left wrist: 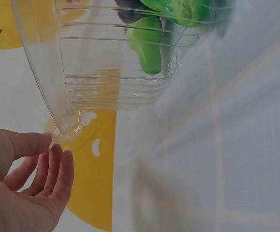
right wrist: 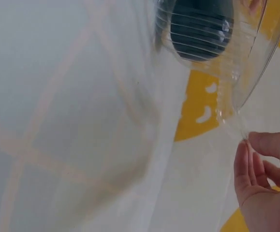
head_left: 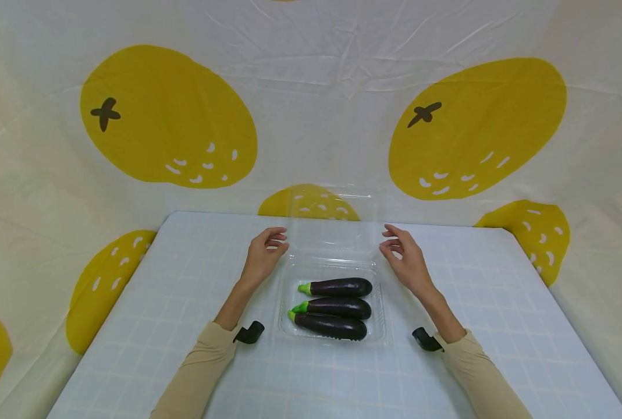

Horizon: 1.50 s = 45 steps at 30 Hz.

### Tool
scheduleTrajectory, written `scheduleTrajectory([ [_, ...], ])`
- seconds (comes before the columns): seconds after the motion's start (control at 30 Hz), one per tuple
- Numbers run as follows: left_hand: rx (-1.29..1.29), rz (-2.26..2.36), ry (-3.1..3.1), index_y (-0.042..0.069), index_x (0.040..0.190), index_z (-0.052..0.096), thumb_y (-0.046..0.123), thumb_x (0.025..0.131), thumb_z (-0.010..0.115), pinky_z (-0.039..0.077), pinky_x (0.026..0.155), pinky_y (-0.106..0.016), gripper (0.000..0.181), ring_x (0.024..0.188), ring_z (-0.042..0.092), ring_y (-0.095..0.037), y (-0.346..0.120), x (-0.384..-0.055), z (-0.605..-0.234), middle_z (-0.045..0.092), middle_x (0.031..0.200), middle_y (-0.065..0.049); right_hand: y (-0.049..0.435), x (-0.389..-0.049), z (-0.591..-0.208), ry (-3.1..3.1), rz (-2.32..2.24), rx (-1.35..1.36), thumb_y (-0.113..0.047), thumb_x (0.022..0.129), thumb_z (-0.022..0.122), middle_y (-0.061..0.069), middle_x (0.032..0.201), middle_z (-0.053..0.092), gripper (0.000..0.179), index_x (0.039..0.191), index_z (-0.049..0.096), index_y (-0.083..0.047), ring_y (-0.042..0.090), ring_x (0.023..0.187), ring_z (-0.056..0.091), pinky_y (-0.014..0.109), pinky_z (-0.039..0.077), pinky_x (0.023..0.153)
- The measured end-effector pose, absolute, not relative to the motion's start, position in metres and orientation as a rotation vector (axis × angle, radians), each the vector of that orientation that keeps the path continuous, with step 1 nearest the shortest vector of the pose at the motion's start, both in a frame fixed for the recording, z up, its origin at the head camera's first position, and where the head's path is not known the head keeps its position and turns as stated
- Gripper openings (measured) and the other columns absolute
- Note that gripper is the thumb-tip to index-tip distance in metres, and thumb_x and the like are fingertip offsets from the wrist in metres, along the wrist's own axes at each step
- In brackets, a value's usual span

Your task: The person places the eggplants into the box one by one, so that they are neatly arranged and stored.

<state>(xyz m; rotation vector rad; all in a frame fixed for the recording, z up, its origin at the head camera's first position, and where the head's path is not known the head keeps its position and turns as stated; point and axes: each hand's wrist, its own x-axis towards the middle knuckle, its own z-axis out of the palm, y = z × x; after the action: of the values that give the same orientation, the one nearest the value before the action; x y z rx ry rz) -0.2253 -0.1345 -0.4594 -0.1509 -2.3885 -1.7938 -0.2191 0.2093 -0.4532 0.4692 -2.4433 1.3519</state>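
Note:
A clear plastic clamshell container (head_left: 284, 329) lies on the table with its lid (head_left: 334, 235) raised behind it. Three eggplants lie side by side in its base: a back one (head_left: 342, 287), a middle one (head_left: 339, 307) and a front one (head_left: 331, 327), green stems to the left. At the lid's left edge, my left hand (head_left: 265, 256) pinches the thin plastic between thumb and fingers. My right hand (head_left: 406, 259) pinches the lid's right edge likewise. The right wrist view shows thumb and fingertips meeting on the lid's corner (right wrist: 240, 104).
A pale blue checked cloth covers the table (head_left: 159, 285). Behind and beside it hangs a white sheet (head_left: 321, 128) with large yellow fruit prints. Black wrist cameras, left (head_left: 250, 332) and right (head_left: 426, 339), stick out from the sleeves beside the container.

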Motion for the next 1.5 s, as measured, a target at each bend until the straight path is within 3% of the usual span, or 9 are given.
scheduleTrajectory([
  [0.17,-0.158,-1.743,-2.396,-0.003,0.130,0.064,0.002,0.096,0.071,0.053,0.089,-0.034,0.035,0.105,0.066,-0.031,-0.135,-0.223,-0.458,0.068,0.118,-0.019,0.213,-0.221,-0.458,-2.419,1.347,0.475,0.003,0.095,0.071,0.024,0.121,0.059,0.053,0.144,0.051,0.003,0.036,0.103,0.067,0.028,0.052,0.095],
  [0.47,-0.168,-1.711,-2.383,-0.003,0.124,0.066,0.003,0.095,0.073,0.053,0.088,-0.035,0.031,0.103,0.067,-0.030,-0.135,-0.219,-0.455,0.070,0.115,-0.019,0.215,-0.216,-0.457,-2.403,1.316,0.516,0.003,0.092,0.074,0.021,0.116,0.062,0.051,0.138,0.050,0.003,0.032,0.099,0.067,0.007,0.046,0.089],
  [0.77,-0.205,-1.703,-2.360,-0.001,0.118,0.068,0.001,0.094,0.073,0.054,0.090,-0.041,0.025,0.101,0.067,-0.031,-0.138,-0.213,-0.454,0.070,0.112,-0.018,0.216,-0.212,-0.455,-2.369,1.286,0.596,0.009,0.088,0.075,0.020,0.110,0.064,0.047,0.129,0.051,0.006,0.032,0.094,0.068,0.008,0.047,0.088],
  [1.03,-0.248,-1.661,-2.353,-0.001,0.113,0.069,0.001,0.095,0.073,0.056,0.085,-0.033,0.019,0.098,0.068,-0.027,-0.141,-0.207,-0.454,0.072,0.108,-0.014,0.218,-0.204,-0.453,-2.368,1.228,0.583,0.010,0.085,0.078,0.014,0.105,0.066,0.044,0.121,0.055,0.003,0.028,0.093,0.069,0.008,0.049,0.086],
  [1.23,-0.271,-1.663,-2.348,-0.001,0.110,0.070,0.003,0.095,0.074,0.058,0.089,-0.039,0.016,0.098,0.069,-0.028,-0.143,-0.202,-0.453,0.071,0.106,-0.014,0.220,-0.200,-0.453,-2.338,1.191,0.614,0.011,0.083,0.080,0.009,0.100,0.067,0.039,0.114,0.059,0.001,0.024,0.091,0.069,0.015,0.054,0.084],
  [1.5,-0.284,-1.693,-2.348,-0.003,0.111,0.070,0.004,0.095,0.073,0.055,0.094,-0.047,0.017,0.102,0.070,-0.032,-0.144,-0.195,-0.454,0.071,0.109,-0.019,0.224,-0.195,-0.454,-2.343,1.162,0.634,0.011,0.082,0.081,0.003,0.095,0.069,0.030,0.104,0.065,-0.002,0.021,0.087,0.069,0.012,0.052,0.083],
])
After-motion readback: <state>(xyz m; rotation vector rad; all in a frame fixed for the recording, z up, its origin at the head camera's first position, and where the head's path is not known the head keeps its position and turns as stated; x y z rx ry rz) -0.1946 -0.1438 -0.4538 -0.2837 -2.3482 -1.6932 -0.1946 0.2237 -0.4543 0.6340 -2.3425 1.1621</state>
